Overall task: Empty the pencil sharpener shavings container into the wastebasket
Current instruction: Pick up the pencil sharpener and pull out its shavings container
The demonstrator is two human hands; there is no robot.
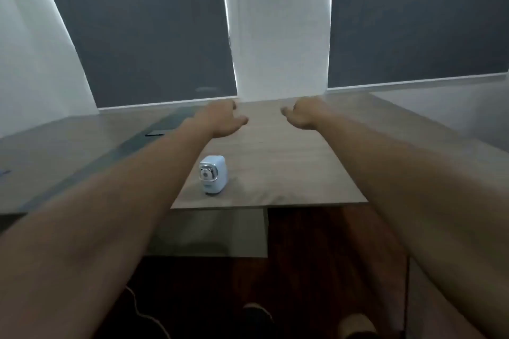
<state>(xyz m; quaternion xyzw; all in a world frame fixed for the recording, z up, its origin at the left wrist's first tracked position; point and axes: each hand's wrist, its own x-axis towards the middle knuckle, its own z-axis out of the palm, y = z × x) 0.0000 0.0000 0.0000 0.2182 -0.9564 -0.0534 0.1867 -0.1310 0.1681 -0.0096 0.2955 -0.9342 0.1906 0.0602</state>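
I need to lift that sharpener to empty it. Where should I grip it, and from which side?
Grip the sharpener across its flat left and right sides, coming down from above. It stands upright near the table's front edge, open all round. Its front carries the metal pencil clamp, so avoid that. The left hand is nearer.

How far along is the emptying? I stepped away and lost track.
Nothing looks done. The pencil sharpener stands untouched near the table edge. The left hand and right hand hover empty beyond it. Everything remains; no wastebasket is in view.
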